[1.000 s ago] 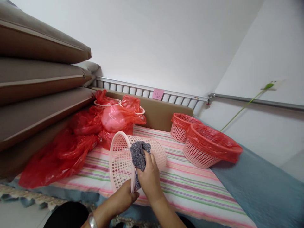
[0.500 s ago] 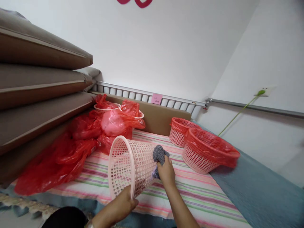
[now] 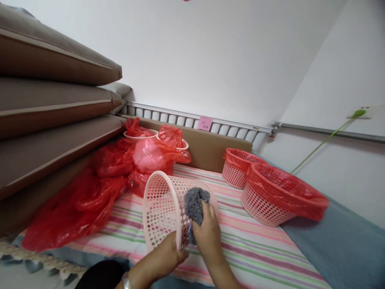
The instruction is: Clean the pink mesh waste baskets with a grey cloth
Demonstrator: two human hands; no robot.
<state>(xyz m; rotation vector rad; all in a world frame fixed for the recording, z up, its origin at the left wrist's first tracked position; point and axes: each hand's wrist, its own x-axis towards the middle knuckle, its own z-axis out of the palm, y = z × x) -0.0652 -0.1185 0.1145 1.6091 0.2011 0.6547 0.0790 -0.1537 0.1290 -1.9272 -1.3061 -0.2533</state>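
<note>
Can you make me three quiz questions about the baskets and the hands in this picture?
1. Where does the right hand press the grey cloth?
A. on the pink basket's side
B. on the wall
C. on the cushions

2. What colour are the plastic bags?
A. blue
B. red
C. green

3. How does the held basket lie?
A. upright
B. upside down
C. tipped on its side

Answers: 1 A, the cloth sits against the mesh wall. 2 B, all bags are red. 3 C, the left hand grips its rim, which faces sideways.
</note>
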